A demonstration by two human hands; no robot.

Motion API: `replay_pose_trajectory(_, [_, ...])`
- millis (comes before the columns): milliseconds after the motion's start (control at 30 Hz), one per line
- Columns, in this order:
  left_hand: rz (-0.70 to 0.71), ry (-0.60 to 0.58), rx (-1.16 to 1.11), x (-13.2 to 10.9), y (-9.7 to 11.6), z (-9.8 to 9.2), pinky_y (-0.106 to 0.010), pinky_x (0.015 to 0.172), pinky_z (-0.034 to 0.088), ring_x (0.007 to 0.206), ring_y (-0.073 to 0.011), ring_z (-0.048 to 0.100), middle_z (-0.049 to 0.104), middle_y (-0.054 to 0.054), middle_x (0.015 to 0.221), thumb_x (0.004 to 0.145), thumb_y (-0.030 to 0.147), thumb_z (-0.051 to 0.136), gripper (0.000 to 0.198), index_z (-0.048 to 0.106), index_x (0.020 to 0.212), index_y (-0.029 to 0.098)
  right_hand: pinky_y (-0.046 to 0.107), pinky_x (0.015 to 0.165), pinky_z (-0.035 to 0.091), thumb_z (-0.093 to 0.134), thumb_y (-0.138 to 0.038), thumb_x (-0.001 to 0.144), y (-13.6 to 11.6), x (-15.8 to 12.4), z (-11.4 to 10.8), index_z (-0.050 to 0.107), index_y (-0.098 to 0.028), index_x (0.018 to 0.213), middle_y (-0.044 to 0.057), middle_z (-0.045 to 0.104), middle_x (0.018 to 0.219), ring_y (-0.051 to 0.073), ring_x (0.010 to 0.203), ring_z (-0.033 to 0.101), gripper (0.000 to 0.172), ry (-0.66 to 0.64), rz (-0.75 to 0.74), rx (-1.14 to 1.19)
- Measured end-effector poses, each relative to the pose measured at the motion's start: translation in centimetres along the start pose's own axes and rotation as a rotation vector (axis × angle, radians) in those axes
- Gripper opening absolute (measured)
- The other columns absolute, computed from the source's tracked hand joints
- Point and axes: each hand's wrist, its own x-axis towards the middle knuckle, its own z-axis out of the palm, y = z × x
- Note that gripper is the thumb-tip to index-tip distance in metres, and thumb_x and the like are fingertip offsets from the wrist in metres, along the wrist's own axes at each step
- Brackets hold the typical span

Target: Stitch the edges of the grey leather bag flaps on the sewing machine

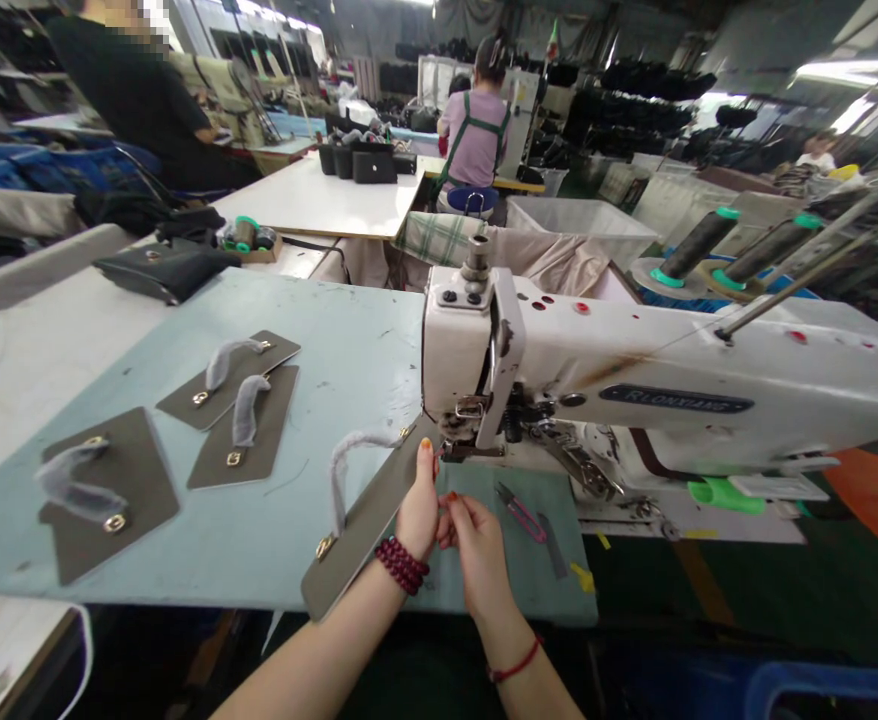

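Observation:
My left hand (418,505), with a dark red bead bracelet at its wrist, grips a long grey-brown bag panel (364,530), thumb on top. The panel tilts up toward the needle area of a white sewing machine (458,350). A plastic-wrapped handle (340,470) arches from it, with gold buckles at its ends. Close beside the left hand, my right hand (476,540) is closed in a pinch; what its fingertips hold is too small to make out. Pink-handled thread snips (521,512) lie on the table to the right of it.
Several more panels with wrapped handles, such as one grey-brown panel (146,480), lie on the pale blue table (341,335). A black bag (161,270) sits at the far left. Dark thread cones (698,248) stand behind the machine. Two people work at tables farther back.

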Motion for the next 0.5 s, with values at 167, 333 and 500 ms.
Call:
replay_pose_trajectory(167, [0.09, 0.112, -0.022, -3.0, -1.6, -0.5, -0.032, 0.077, 0.046, 0.088, -0.0257, 0.063, 0.069, -0.008, 0.085, 0.082, 0.068, 0.041, 0.056, 0.064, 0.089, 0.017, 0.022, 0.051, 0.039, 0.054, -0.045, 0.087, -1.7, 1.8, -0.2, 0.065, -0.016, 0.079, 0.0, 0.059, 0.059, 0.013, 0.051, 0.05, 0.032, 0.058, -0.116, -0.122])
replay_pose_trajectory(333, [0.272, -0.023, -0.205, -7.4, -0.7, -5.2, -0.031, 0.086, 0.047, 0.106, -0.0256, 0.056, 0.061, -0.008, 0.114, 0.077, 0.045, 0.063, 0.036, 0.06, 0.106, 0.023, 0.021, 0.045, 0.04, 0.05, -0.049, 0.089, -1.8, 3.4, 1.7, 0.065, -0.016, 0.078, 0.005, 0.067, 0.067, 0.015, 0.051, 0.058, 0.038, 0.049, -0.142, -0.188])
replay_pose_trajectory(500, [0.55, -0.285, 0.165, 0.1, 8.6, -8.0, -0.033, 0.1, 0.038, 0.113, -0.0257, 0.054, 0.064, -0.006, 0.113, 0.076, 0.031, 0.062, 0.027, 0.065, 0.102, 0.022, 0.02, 0.044, 0.037, 0.046, -0.049, 0.09, -1.0, 4.6, 3.8, 0.061, -0.017, 0.068, 0.003, 0.062, 0.058, 0.015, 0.05, 0.059, 0.042, 0.078, -0.152, -0.227])
